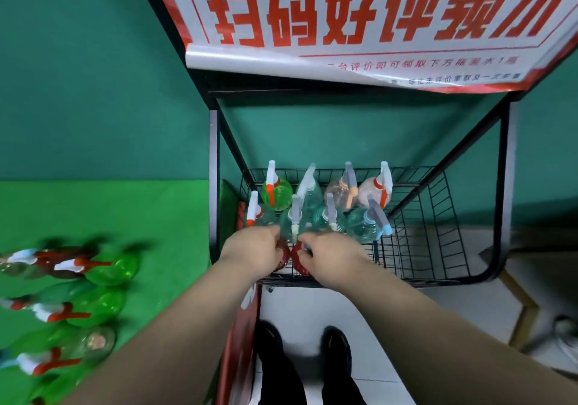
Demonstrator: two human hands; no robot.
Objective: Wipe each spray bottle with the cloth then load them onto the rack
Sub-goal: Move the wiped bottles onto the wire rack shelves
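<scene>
A black wire rack (pixel 438 226) stands ahead with several spray bottles upright in its basket, among them a green one (pixel 278 193) and a clear one with a blue nozzle (pixel 366 226). Both my hands reach into the basket's front left. My left hand (pixel 253 253) grips a red bottle (pixel 283 256). My right hand (pixel 328 256) grips a second red bottle (pixel 298 257) beside it. Both red bottles are mostly hidden under my fingers. No cloth is in view.
On the green table (pixel 125 210) to the left lie several more spray bottles, green (pixel 109 268) and clear (pixel 90 342), blurred. A white and red banner (pixel 359 23) hangs over the rack. My shoes stand on the pale floor below.
</scene>
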